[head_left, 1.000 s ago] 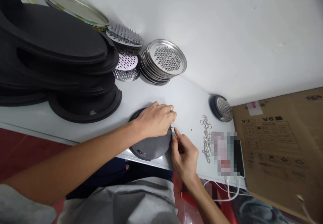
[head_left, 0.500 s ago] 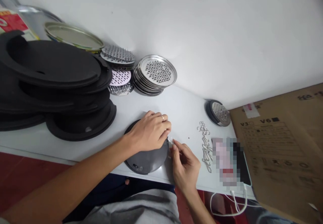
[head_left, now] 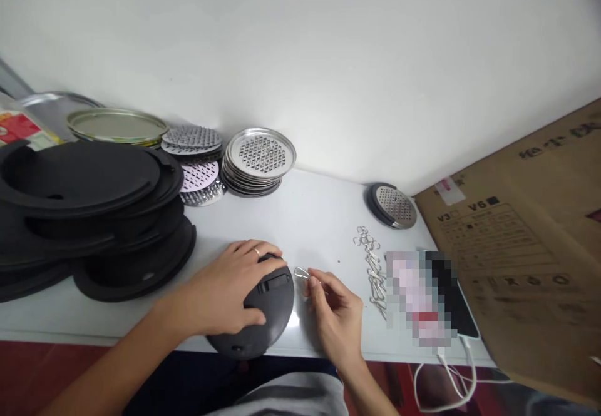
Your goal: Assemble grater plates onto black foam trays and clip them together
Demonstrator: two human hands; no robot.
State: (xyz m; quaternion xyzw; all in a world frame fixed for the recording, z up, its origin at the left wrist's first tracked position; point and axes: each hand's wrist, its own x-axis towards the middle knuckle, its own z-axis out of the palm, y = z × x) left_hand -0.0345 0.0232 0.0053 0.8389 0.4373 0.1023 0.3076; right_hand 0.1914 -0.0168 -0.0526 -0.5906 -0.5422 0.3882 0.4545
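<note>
My left hand [head_left: 225,291] rests across a black round plastic base [head_left: 277,306] on the white table, its fingers over the far edge and its thumb on the face. A small rectangular slot shows near the fingertips. Just right of the base, my right hand [head_left: 337,313] pinches a bent metal wire loop [head_left: 301,273], its rounded end pointing towards the base but apart from it. Further right lie several similar wire loops [head_left: 376,278] in a row, with small metal rings [head_left: 366,239] behind them.
Black round bases [head_left: 94,178] are piled at left. Behind stand stacked metal grater discs [head_left: 263,153] and other grater plates [head_left: 200,176]. A grater disc in a black holder [head_left: 394,206] sits near the wall. A phone with white cables [head_left: 451,297] and a cardboard box [head_left: 526,266] are at right.
My left hand has moved back from the base's right edge, uncovering its slot, and now lies over its left part. The wire loop in my right hand has come away from the base. The view has shifted.
</note>
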